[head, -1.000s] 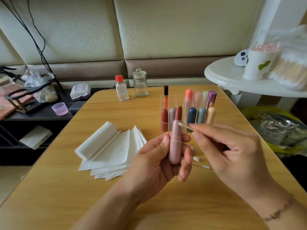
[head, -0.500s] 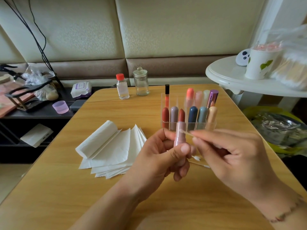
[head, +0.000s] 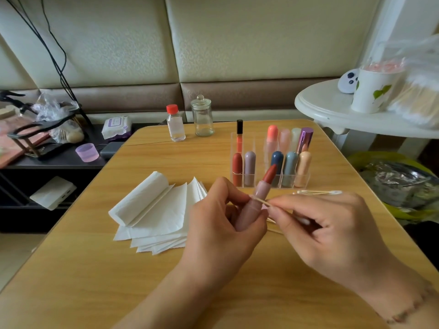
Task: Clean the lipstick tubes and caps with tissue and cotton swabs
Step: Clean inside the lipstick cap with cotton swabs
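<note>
Above the table, pink lipstick tube [head: 250, 210] shows red-brown bullet.

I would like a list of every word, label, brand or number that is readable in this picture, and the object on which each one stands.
No text can be read anywhere in this view.
Wet-wipes pack: it has a purple label with print, too blurred to read.
Paper cup: only a green leaf picture, no words.
Small clear bottle, glass jar and the lipsticks in the clear organizer: no label visible.
</note>
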`<state>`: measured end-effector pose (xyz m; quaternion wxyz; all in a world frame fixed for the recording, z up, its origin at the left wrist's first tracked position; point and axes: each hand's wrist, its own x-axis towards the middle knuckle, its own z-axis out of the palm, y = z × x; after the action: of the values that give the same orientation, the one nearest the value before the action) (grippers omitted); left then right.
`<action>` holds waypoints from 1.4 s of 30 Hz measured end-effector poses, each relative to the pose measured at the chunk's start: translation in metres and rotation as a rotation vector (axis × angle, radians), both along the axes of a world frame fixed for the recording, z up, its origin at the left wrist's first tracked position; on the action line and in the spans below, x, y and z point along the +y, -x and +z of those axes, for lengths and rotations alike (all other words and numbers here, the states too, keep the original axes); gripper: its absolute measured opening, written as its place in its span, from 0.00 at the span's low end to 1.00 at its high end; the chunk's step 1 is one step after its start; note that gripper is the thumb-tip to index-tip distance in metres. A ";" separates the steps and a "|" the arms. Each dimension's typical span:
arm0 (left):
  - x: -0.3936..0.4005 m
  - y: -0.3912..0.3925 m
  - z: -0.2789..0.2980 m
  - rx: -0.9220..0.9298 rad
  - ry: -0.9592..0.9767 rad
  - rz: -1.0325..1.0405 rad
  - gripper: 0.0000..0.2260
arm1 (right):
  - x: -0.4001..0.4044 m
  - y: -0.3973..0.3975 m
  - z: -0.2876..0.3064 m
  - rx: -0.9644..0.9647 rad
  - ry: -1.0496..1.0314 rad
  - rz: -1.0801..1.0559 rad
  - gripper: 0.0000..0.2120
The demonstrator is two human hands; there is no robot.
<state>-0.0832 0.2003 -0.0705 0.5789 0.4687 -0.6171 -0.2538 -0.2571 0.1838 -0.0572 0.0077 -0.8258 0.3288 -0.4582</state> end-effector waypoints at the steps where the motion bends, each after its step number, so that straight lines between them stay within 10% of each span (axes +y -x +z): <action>1: -0.002 -0.002 -0.002 -0.062 0.050 0.040 0.15 | 0.000 -0.001 -0.001 0.008 0.001 -0.016 0.05; 7: -0.007 -0.007 -0.006 -0.304 0.187 0.166 0.15 | -0.002 -0.003 -0.002 0.057 -0.050 -0.036 0.05; 13: -0.018 -0.015 0.003 0.212 -0.135 0.061 0.04 | -0.010 0.003 -0.006 -0.307 -0.327 0.033 0.11; 19: -0.024 -0.016 0.003 0.797 -0.376 -0.262 0.10 | -0.014 -0.012 -0.014 0.217 -0.193 -0.382 0.16; 25: -0.024 -0.020 0.007 0.955 -0.473 -0.418 0.11 | -0.024 -0.015 -0.016 0.378 -0.347 -0.496 0.19; 33: -0.014 -0.013 0.010 0.703 -0.447 -0.534 0.04 | -0.011 -0.019 -0.001 -0.560 -0.543 0.056 0.21; 42: -0.009 -0.007 0.014 0.890 -0.481 -0.684 0.02 | -0.002 -0.024 0.000 -0.433 -0.331 0.252 0.21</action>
<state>-0.0759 0.1918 -0.0566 0.5449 0.2102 -0.3568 -0.7291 -0.2333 0.1813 -0.0570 0.2691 -0.7308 0.2847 -0.5590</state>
